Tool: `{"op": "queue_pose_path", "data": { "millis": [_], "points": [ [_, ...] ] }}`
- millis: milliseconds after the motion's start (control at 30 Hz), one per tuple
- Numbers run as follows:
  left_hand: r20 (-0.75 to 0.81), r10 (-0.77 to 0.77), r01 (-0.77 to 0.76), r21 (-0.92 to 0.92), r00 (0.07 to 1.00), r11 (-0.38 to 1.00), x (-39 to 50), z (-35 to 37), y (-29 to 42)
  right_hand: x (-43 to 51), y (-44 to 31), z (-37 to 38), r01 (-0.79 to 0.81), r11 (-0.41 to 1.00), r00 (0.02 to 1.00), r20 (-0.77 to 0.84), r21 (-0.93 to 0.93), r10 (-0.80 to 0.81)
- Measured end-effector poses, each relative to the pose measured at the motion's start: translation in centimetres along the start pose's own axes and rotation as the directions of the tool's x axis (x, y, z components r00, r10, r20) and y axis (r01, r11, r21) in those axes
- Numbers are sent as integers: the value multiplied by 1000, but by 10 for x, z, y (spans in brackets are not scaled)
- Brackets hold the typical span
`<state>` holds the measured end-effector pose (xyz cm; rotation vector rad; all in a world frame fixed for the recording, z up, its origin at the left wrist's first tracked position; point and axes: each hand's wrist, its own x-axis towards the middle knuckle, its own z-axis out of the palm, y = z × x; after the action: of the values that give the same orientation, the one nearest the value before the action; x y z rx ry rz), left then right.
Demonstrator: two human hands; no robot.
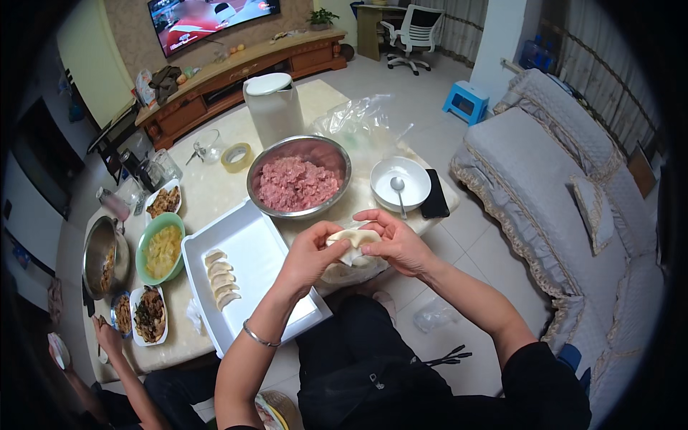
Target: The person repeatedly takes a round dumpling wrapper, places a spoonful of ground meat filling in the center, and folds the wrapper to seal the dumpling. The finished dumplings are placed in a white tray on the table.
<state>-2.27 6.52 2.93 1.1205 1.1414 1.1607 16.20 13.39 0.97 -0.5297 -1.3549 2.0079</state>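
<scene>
Between my left hand (pixel 317 252) and my right hand (pixel 395 244), a pale dumpling wrapper (pixel 353 238) is pinched by the fingers of both, folded over; whether filling is inside cannot be seen. Beneath the hands, a plastic bag (pixel 349 273) with pale contents lies at the table's edge, partly hidden. A steel bowl of pinkish minced meat (pixel 298 183) stands just beyond. To its right, a white bowl (pixel 384 196) holds a metal spoon (pixel 398 188). On the left, a row of several folded dumplings (pixel 221 279) lies in a white plastic tray (pixel 269 252).
A black phone (pixel 435 196), a white pitcher (pixel 273 107), clear plastic film (pixel 360 123) and a tape roll (pixel 236 157) surround the steel bowl. Left of the tray stand a green bowl (pixel 160 250) and dishes of food (pixel 149 317). Another person's hand (pixel 107 336) is at the lower left.
</scene>
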Motion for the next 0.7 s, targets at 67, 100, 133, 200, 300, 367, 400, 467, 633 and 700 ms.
{"op": "queue_pose_path", "data": {
  "millis": [67,100,133,200,300,367,400,467,633,700],
  "points": [
    [-32,-114,106,-186,993,977,-10,-4,-3,4,-6,-1,-55,997,995,83,-49,59],
    [-39,-177,159,-285,983,945,-16,-6,-8,5,-8,2,-60,987,994,82,-152,73],
    [-1,-192,180,-351,981,919,-20,-11,-15,7,-11,5,-94,978,989,99,-184,114],
    [-37,-200,167,-420,979,892,-30,-7,-19,9,-11,9,-191,951,973,81,-243,216],
    [-124,-190,121,-426,974,897,-37,-4,-29,9,-7,12,-230,928,961,84,-293,265],
    [-189,-156,42,-500,969,865,-39,1,-35,4,-8,23,-184,927,970,95,-326,226],
    [-207,-160,29,-525,965,851,-40,3,-34,2,-7,27,-160,926,974,99,-341,204],
    [-189,-152,48,-463,970,885,-44,1,-37,2,-5,31,-126,875,969,131,-468,210],
    [-223,-101,-4,-426,970,905,-51,0,-32,11,-3,26,-319,879,932,54,-354,359],
    [-198,-88,8,-372,976,928,-56,-3,-38,15,8,17,-125,859,979,80,-497,189]
  ]
}}
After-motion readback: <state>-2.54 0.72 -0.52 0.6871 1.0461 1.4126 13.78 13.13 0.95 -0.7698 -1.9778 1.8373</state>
